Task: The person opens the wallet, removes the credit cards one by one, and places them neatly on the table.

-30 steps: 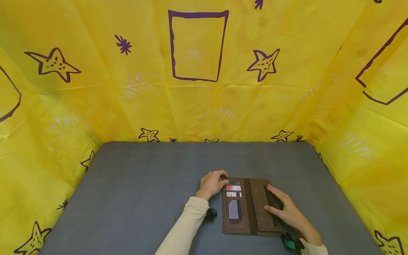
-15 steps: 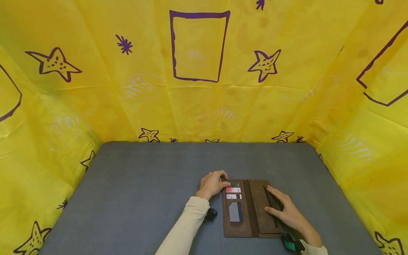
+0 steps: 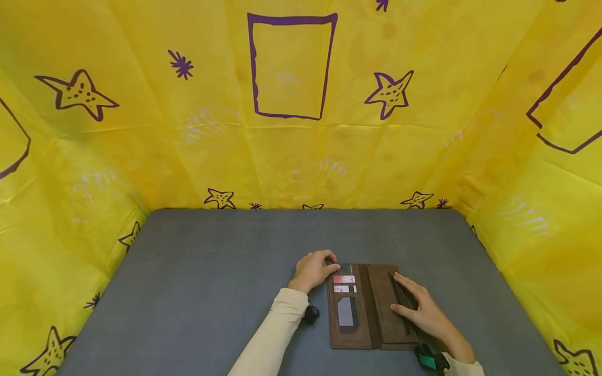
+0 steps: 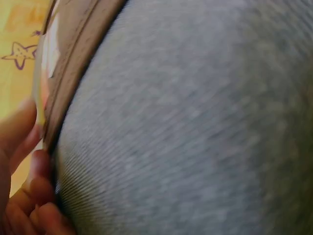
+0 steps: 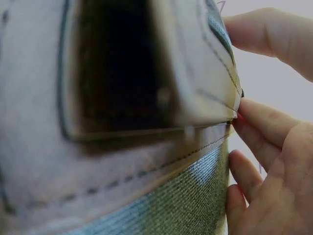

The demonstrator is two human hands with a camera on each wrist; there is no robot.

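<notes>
An opened brown bifold wallet (image 3: 370,308) lies flat on the table, its left panel holding several cards in slots above a clear window (image 3: 347,312). At the top left corner my left hand (image 3: 310,272) pinches a dark, see-through-looking card (image 3: 347,269) in the top slot between thumb and fingers. The left wrist view shows the thin pale edge of this card (image 4: 38,88) at the fingertips, beside the stitched wallet edge (image 4: 73,68). My right hand (image 3: 425,310) rests on the right panel, fingers nearly straight and spread along the pocket zip (image 3: 398,292).
A grey table (image 3: 211,282) surrounds the wallet. Yellow cloth (image 3: 291,162) with purple drawings rises at the back and both sides. Two more cards, one pink and white (image 3: 344,279) and one mostly white (image 3: 343,289), sit in the slots below.
The left thumb has shifted slightly right over the top card, and more of that card shows above its slot. The wallet has slid a little nearer. The right hand stays in place.
</notes>
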